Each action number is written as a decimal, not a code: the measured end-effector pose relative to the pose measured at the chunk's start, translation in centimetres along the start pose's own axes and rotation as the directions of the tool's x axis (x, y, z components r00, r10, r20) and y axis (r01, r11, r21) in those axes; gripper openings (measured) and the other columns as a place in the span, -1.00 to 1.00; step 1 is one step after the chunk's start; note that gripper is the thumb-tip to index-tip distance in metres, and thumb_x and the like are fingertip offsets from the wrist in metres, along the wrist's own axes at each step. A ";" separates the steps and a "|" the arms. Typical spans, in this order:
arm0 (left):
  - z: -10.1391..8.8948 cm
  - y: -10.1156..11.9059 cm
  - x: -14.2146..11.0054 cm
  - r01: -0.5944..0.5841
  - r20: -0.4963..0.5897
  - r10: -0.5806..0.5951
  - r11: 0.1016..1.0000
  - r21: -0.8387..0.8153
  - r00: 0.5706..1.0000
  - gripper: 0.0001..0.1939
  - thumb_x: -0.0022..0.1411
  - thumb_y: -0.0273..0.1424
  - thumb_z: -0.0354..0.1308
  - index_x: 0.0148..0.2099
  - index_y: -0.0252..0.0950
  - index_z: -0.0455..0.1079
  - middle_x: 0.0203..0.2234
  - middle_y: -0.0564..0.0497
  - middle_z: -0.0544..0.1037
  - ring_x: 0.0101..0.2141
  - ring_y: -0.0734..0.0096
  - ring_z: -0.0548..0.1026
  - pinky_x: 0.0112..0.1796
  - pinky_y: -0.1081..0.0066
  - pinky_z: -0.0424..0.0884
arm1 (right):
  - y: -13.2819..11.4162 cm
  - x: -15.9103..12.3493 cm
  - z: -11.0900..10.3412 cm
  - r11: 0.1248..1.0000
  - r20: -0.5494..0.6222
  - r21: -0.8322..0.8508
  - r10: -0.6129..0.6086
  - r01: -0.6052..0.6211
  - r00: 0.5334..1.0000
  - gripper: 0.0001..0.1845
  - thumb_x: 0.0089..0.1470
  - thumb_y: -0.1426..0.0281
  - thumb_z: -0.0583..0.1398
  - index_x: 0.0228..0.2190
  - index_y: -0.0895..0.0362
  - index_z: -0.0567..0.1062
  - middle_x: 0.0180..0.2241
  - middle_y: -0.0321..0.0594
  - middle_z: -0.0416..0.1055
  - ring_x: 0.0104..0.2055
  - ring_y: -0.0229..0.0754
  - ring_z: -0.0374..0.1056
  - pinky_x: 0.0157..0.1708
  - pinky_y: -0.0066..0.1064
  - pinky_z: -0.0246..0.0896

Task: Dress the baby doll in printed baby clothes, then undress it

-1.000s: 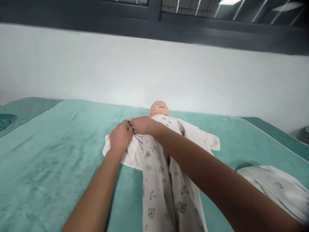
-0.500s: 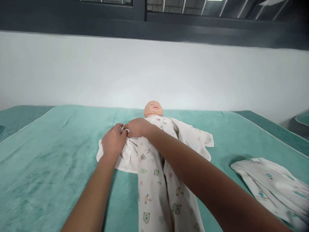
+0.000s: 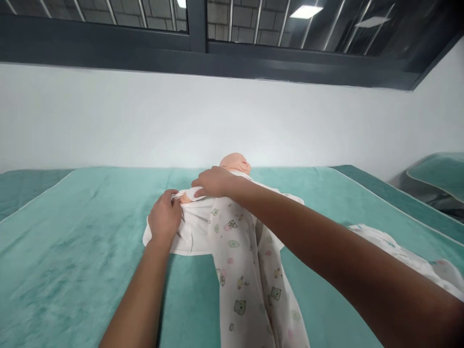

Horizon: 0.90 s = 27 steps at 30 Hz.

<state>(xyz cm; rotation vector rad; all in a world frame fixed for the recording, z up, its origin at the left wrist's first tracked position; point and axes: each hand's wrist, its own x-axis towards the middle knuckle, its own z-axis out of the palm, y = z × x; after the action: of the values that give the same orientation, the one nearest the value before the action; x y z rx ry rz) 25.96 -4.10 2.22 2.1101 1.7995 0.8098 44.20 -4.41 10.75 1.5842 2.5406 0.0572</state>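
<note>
A baby doll (image 3: 235, 162) lies on its back on a teal bed sheet (image 3: 83, 241), its head turned to the right. Printed white baby trousers (image 3: 235, 275) cover its legs, and a white baby shirt (image 3: 195, 229) is spread open under and around its upper body. My left hand (image 3: 165, 216) is closed on the end of the shirt's left-side sleeve. A bit of the doll's arm (image 3: 184, 198) shows between my hands. With fingers over the top and thumb below, my right hand (image 3: 216, 181) grips the same sleeve nearer the doll's shoulder.
Folded white printed baby clothing (image 3: 384, 244) lies at the right, partly behind my right forearm. A white wall (image 3: 145, 116) rises behind the bed, with a dark window frame (image 3: 253, 63) above. Another teal-covered surface (image 3: 438, 171) stands at the far right.
My hands have moved apart, the right one toward the doll's shoulder. Part of the doll's arm now shows between them. The doll has rolled to the right, head included.
</note>
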 end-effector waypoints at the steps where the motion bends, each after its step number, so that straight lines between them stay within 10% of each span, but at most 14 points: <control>1: 0.0 -0.1 0.0 -0.002 0.001 0.002 1.000 0.001 1.000 -0.63 0.27 -0.38 -0.11 0.07 -0.11 0.34 -0.08 -0.09 0.55 -0.12 0.07 0.48 -0.31 0.30 0.29 | 0.3 -0.5 -0.3 1.000 -0.014 -0.002 0.016 -0.016 1.000 -0.62 0.20 0.05 0.02 -0.23 0.01 0.48 -0.25 -0.19 0.50 -0.24 -0.09 0.38 -0.27 -0.33 0.09; 7: 0.5 -0.4 0.2 -0.001 0.079 -0.003 0.999 0.051 0.997 -0.56 0.24 -0.49 -0.15 0.11 -0.09 0.30 -0.04 -0.06 0.51 -0.12 0.09 0.49 -0.32 0.27 0.30 | 0.7 -1.6 -0.6 0.990 -0.063 0.064 0.128 -0.124 0.990 -0.57 0.22 0.01 -0.02 -0.10 -0.05 0.47 -0.16 -0.19 0.49 -0.19 -0.07 0.38 -0.24 -0.33 0.08; 14: 0.5 -0.7 0.4 -0.382 0.134 0.363 0.912 0.153 0.922 -0.55 0.25 -0.31 0.02 0.19 -0.12 0.23 -0.06 -0.05 0.49 -0.03 0.10 0.41 -0.17 0.25 0.31 | -1.8 0.6 2.1 0.988 -0.078 0.148 0.046 -0.034 0.996 -0.51 0.17 -0.05 0.00 -0.08 -0.03 0.43 -0.19 -0.19 0.49 -0.18 -0.02 0.38 -0.29 -0.29 0.12; 20: 0.2 -1.4 0.6 -0.302 0.138 0.277 0.927 0.224 0.951 -0.72 0.29 -0.23 -0.03 0.00 -0.09 0.36 -0.14 -0.01 0.52 -0.11 0.14 0.44 -0.24 0.28 0.28 | -1.0 -0.4 2.9 0.966 -0.114 0.227 0.154 -0.126 0.981 -0.62 0.17 0.12 0.07 -0.08 0.03 0.45 -0.11 -0.16 0.48 -0.11 -0.01 0.37 -0.19 -0.24 0.20; 27: 0.6 -0.9 0.3 -0.273 0.178 0.232 0.928 0.252 0.956 -0.71 0.27 -0.30 -0.04 0.00 -0.14 0.35 -0.09 -0.06 0.49 -0.08 0.09 0.41 -0.24 0.24 0.29 | 1.8 -8.8 5.8 0.743 -0.369 0.647 0.502 -0.172 0.782 -0.58 0.27 0.19 -0.04 0.05 -0.02 0.42 0.15 -0.27 0.34 0.19 -0.08 0.21 0.15 -0.20 0.09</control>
<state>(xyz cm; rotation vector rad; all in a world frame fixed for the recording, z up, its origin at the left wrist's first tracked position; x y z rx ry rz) 25.57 -3.47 1.29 2.5457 1.6653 0.4627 50.42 -11.74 6.08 2.6141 2.7511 -0.3401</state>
